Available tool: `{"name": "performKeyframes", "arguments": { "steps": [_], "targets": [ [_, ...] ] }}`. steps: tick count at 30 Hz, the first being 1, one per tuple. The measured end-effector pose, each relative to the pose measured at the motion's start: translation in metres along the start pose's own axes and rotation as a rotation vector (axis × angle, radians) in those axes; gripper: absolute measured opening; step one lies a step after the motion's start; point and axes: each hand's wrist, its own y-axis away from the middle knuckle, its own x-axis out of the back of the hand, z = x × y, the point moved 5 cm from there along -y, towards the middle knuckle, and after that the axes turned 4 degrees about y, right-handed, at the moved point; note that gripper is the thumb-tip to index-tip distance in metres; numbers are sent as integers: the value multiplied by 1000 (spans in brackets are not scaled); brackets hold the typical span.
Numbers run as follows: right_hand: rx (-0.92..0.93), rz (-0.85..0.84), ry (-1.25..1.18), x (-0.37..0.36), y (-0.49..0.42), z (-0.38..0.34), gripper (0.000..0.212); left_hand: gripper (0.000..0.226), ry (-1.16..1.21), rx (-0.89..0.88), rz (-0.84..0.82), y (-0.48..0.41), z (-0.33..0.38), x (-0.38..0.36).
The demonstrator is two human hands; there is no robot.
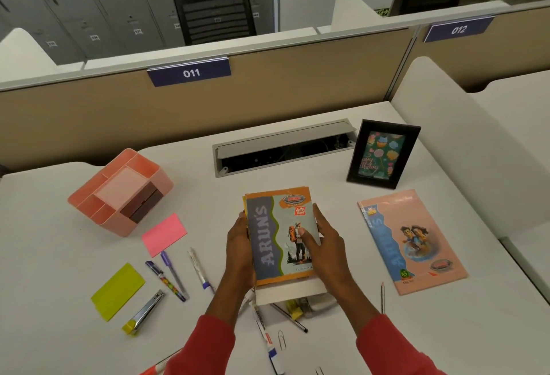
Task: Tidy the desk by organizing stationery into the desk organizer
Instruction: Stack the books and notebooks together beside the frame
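From the head camera, a person in red sleeves holds a stack of notebooks over the near middle of a white desk. The left hand grips the stack's left edge, with its fingers curled round the side. The right hand clasps the right edge, its thumb pressed flat on the orange and grey top cover and its fingers lying along the side. A white book shows at the bottom of the stack.

The pink organizer stands at the far left of the desk, well apart from the stack, and its compartments look bare. Just in front of it lies a pink sticky pad. Nearer is a yellow-green sticky pad. Between the pads and the stack lie a purple pen, a patterned pen and a white pen. A metal clipper with a yellow end lies near the yellow-green pad.

Below the stack and partly hidden by the arms are a marker, a black pen and a paper clip. A pencil lies to the right of the right forearm. Farther right, a pink notebook lies flat, and behind it a black picture frame stands upright. An open cable tray is set into the far side of the desk, below a divider with a label reading 011.
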Motion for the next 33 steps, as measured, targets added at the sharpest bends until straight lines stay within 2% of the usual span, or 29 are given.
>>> {"name": "performKeyframes", "arguments": {
  "steps": [5,10,13,16,18,22,29,33],
  "targets": [
    [-48,-9,66,14,0,13,67,36,-271,-150,2,4,-6,-21],
    [-110,41,67,44,-5,31,65,50,-578,-272,32,5,-26,-53],
    [-149,112,62,82,-14,37,55,37,-554,-272,30,8,-45,-88],
    [-170,160,142,129,-30,42,41,30,-496,-143,46,9,-68,-125],
    [-175,176,187,159,-42,49,38,23,-450,-92,-24,6,-87,-151],
    [-209,197,234,213,-61,74,38,34,-454,-63,-121,3,-116,-196],
    [-229,155,314,254,-77,117,40,28,-547,-59,89,-2,-163,-231],
    [-223,167,359,255,-83,136,43,33,-674,-160,167,-5,-181,-239]
  ]
}}
